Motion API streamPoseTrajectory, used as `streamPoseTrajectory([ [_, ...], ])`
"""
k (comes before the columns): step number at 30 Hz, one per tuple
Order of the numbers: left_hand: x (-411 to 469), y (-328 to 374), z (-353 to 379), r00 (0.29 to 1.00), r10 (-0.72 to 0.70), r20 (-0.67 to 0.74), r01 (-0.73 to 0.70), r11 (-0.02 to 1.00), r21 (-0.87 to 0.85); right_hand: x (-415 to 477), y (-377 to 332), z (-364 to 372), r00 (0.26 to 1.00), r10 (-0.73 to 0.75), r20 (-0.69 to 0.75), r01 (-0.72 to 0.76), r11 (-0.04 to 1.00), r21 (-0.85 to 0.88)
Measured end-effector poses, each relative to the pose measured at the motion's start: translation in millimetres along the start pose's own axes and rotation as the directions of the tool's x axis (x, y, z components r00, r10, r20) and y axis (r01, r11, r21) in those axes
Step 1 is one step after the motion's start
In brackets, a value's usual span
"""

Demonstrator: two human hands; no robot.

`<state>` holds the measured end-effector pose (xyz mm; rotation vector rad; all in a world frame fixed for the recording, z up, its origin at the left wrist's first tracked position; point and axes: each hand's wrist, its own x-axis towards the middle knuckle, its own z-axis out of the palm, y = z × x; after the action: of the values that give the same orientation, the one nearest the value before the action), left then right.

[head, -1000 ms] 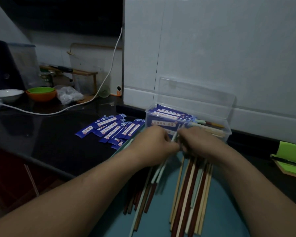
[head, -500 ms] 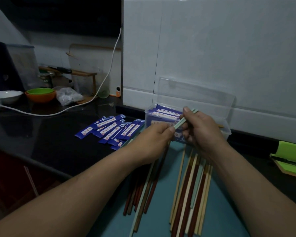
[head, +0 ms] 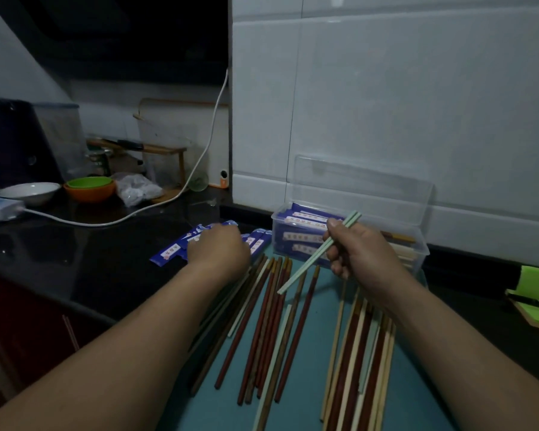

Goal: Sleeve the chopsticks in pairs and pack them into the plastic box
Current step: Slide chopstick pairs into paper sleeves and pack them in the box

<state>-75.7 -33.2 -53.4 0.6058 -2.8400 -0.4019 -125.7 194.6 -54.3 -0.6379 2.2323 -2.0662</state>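
Note:
My right hand [head: 363,253] grips a pair of pale green chopsticks [head: 308,265], held slanted in front of the clear plastic box [head: 419,255]. The box stands open with its lid leaning on the wall and holds several blue-sleeved pairs [head: 302,236]. My left hand [head: 218,253] lies over the pile of blue paper sleeves [head: 168,253] on the black counter; its fingers are hidden behind the back of the hand. Loose brown, red and pale chopsticks lie on the teal mat [head: 311,387] in a left group [head: 268,321] and a right group [head: 361,353].
A white cable [head: 106,221] crosses the counter at the back left, near stacked orange and green bowls [head: 89,189] and a white bowl [head: 28,191]. A green notebook [head: 535,290] lies at the right. The counter edge [head: 75,303] drops off at the left. White tiles rise behind the box.
My left hand let go of the green pair and moved left onto the blue sleeves. My right hand kept the pair and shifted a little right.

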Motion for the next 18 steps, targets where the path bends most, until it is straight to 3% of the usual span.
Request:
streamPoseTrajectory([
  [7,2.8,0.5,8.8,0.998,-0.038,0.046,0.039,0.999,-0.015,-1.2,-1.0,-1.1,1.0,0.011,-0.009,-0.011,1.0,-0.002],
  [12,-2.8,-0.4,0.7,0.995,-0.083,-0.063,0.082,0.997,-0.01,-1.9,-3.3,-2.6,1.0,0.016,-0.014,-0.017,1.0,-0.003],
  [15,-7.3,-1.9,-9.7,0.968,-0.124,-0.217,0.094,0.985,-0.142,-2.7,-5.7,-3.4,1.0,0.021,-0.02,-0.022,1.0,-0.013],
  [18,-19.4,9.6,-17.0,0.967,-0.059,-0.249,-0.041,0.925,-0.377,-3.7,-6.6,-4.2,1.0,0.026,-0.018,-0.026,1.0,-0.007],
])
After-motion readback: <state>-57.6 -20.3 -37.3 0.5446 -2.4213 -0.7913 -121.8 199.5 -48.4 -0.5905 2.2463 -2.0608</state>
